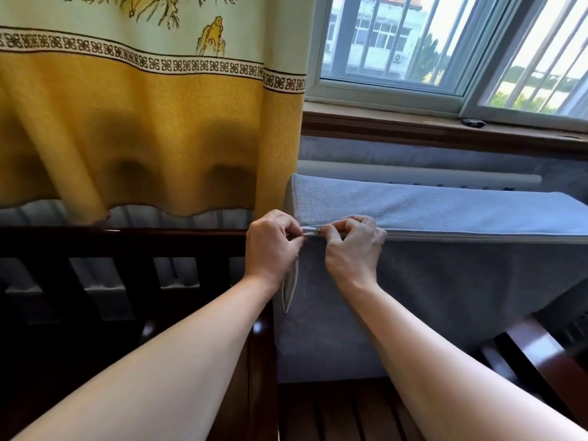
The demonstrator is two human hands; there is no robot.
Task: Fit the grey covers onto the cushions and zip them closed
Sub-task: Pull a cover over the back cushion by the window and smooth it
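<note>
A large cushion in a grey cover (445, 281) stands on edge on a dark wooden bench, its zip seam (477, 236) running along the upper edge to the right. At the cover's left corner the small metal zip slider (317, 231) sits between my hands. My left hand (273, 243) pinches the cover's corner fabric just left of the slider. My right hand (353, 246) pinches the seam just right of the slider, fingers curled over the edge. A pale strip of the cover's lining (290, 291) hangs down below my left hand.
A yellow and cream curtain (143, 122) hangs at the left over a radiator. The dark wooden bench back rail (127, 240) runs across the left. A window (445, 43) with its wooden sill (445, 128) lies behind the cushion. Bench slats (350, 415) show below.
</note>
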